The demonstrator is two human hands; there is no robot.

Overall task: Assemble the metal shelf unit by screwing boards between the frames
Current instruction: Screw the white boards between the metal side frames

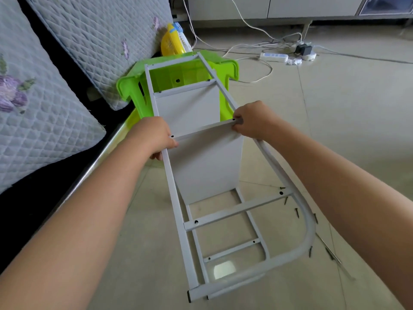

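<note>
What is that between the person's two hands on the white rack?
In the head view, a white crossbar of the metal frame runs from the left hand to the right hand, with a white board hanging under it.

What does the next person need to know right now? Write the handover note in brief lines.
Left hand: grips the frame's left rail beside the middle crossbar.
Right hand: fingers curled round the right end of that crossbar.
Metal frame lies tilted, its far end on the green plastic stool.
Two white boards sit between the frames; whether they are screwed tight cannot be told.
Left: the lower crossbar carries no board and its holes are empty.
Loose black screws lie on the floor to the right.
</note>
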